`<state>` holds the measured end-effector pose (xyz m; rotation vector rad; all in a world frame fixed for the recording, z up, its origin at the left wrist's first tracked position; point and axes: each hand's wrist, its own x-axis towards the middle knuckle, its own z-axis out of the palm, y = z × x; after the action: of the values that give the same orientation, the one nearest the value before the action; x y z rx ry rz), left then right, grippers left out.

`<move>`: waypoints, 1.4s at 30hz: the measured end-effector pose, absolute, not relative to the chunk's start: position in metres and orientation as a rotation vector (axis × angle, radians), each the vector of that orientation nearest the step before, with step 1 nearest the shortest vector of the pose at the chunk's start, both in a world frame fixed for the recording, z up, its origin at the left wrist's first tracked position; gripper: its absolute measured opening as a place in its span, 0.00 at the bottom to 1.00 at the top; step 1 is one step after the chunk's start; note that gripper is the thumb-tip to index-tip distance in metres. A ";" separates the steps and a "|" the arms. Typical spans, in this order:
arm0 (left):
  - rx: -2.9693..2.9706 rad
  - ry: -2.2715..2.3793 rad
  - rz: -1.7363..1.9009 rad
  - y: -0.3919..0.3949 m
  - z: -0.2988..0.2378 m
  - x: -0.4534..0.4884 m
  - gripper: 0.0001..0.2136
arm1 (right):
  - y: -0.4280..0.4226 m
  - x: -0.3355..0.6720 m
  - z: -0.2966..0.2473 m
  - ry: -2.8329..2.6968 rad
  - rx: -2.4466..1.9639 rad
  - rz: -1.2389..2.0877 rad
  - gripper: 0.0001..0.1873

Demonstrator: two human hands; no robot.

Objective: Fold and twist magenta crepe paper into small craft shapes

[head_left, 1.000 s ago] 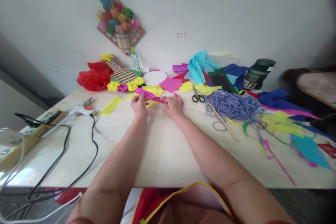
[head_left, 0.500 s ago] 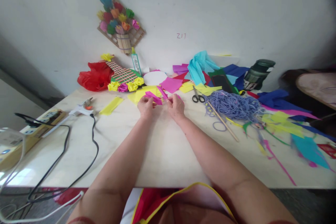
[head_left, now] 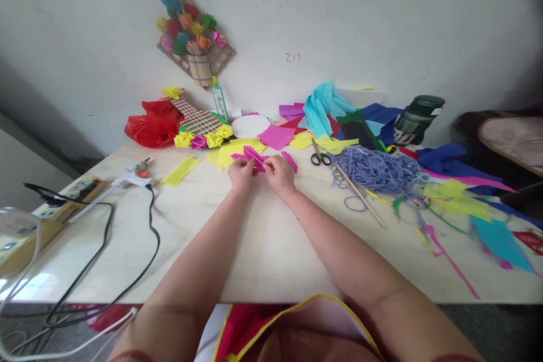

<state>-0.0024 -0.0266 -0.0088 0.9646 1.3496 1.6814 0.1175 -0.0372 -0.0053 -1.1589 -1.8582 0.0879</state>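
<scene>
Close together over the middle of the table, my left hand (head_left: pixel 241 173) and my right hand (head_left: pixel 280 173) both pinch magenta paper strips (head_left: pixel 250 154). The strips cross each other between the fingertips, and their lower parts are hidden by my fingers. Another folded magenta paper piece (head_left: pixel 289 160) lies just beyond my right hand. Behind the strips is yellow paper (head_left: pixel 235 150) lying flat. A pair of scissors (head_left: pixel 320 158) with black handles rests to the right of my right hand.
To the right lie a tangle of purple cord (head_left: pixel 377 172), a wooden stick (head_left: pixel 360 195) and coloured paper scraps. On the left are a glue gun (head_left: pixel 133 177), its black cable and a power strip (head_left: pixel 63 212). Paper-flower crafts (head_left: pixel 199 119) stand against the wall.
My hands have come closer together, bringing the two magenta strips into contact so that they cross. The folded magenta piece beyond my right hand shows more now.
</scene>
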 end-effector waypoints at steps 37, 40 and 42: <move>0.893 1.025 1.576 -0.032 0.000 -0.002 0.15 | -0.032 0.125 -0.008 -1.957 -1.201 0.003 0.07; 0.895 1.025 1.572 -0.033 0.002 0.000 0.18 | -0.032 0.125 -0.007 -1.949 -1.201 0.011 0.07; 0.893 1.036 1.581 -0.034 0.003 0.001 0.19 | -0.032 0.125 -0.007 -1.944 -1.194 0.018 0.07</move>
<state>0.0005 -0.0338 0.0029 0.8930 1.0358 1.5808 0.1253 -0.0319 -0.0066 -1.1936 -1.9442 0.0183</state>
